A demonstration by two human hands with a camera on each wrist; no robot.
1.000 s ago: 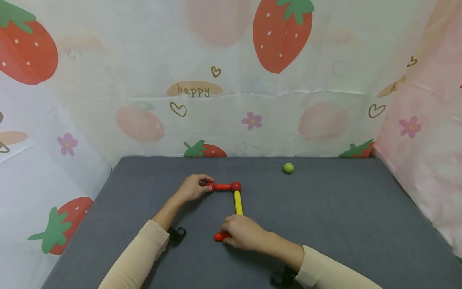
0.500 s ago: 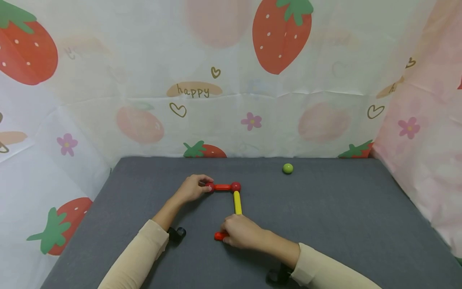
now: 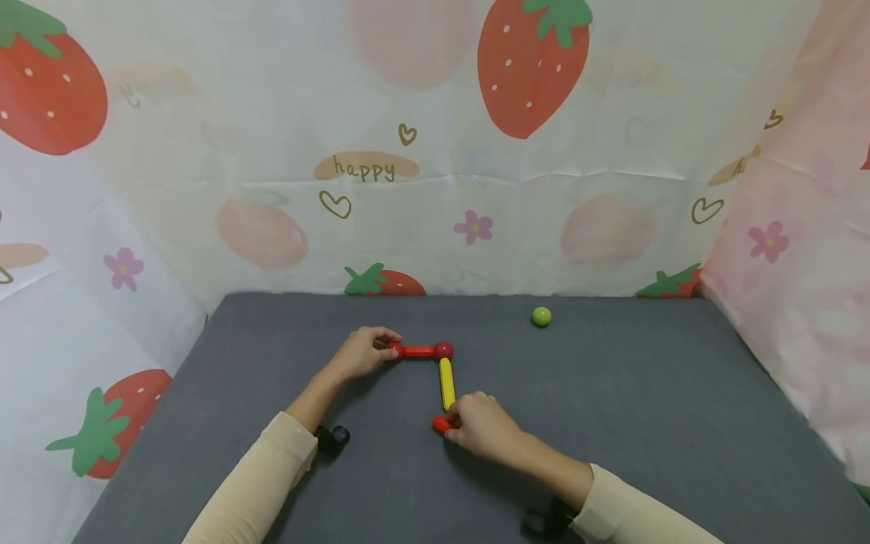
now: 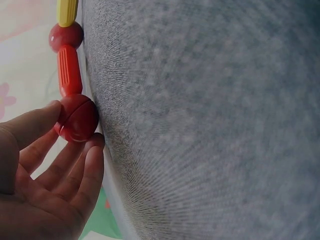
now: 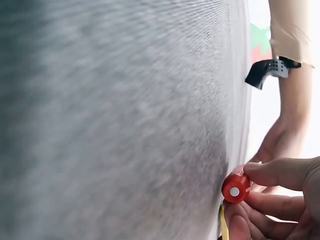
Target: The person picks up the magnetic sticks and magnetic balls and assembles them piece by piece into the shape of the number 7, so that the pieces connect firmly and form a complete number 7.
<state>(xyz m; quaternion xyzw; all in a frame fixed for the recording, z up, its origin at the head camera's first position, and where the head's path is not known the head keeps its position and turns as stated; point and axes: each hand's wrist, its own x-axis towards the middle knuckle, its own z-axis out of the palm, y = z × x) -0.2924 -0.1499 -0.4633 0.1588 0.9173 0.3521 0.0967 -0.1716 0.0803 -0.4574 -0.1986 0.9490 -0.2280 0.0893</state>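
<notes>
My left hand (image 3: pixel 360 353) pinches a red ball (image 4: pixel 80 120) between thumb and fingers. A short red rod (image 3: pixel 418 351) runs from that ball to a second red ball (image 3: pixel 443 350). From the second ball a yellow rod (image 3: pixel 446 384) extends toward me on the table. At the near end of the yellow rod, my right hand (image 3: pixel 489 425) holds another red rod (image 3: pixel 442 425) by thumb and fingertips. In the right wrist view this red rod (image 5: pixel 235 189) faces the camera end-on, showing a round silvery disc. The fingers cover its other end.
A green ball (image 3: pixel 541 316) sits near the back edge of the grey table (image 3: pixel 632 408). A strawberry-print curtain (image 3: pixel 516 249) rises behind and at both sides. A black wrist device (image 3: pixel 333 440) hangs under the left forearm, another (image 3: pixel 547 520) under the right.
My right hand has moved right and slightly away from me, bringing its red rod closer to the yellow rod's near end, which is now uncovered. The left hand stays on its ball.
</notes>
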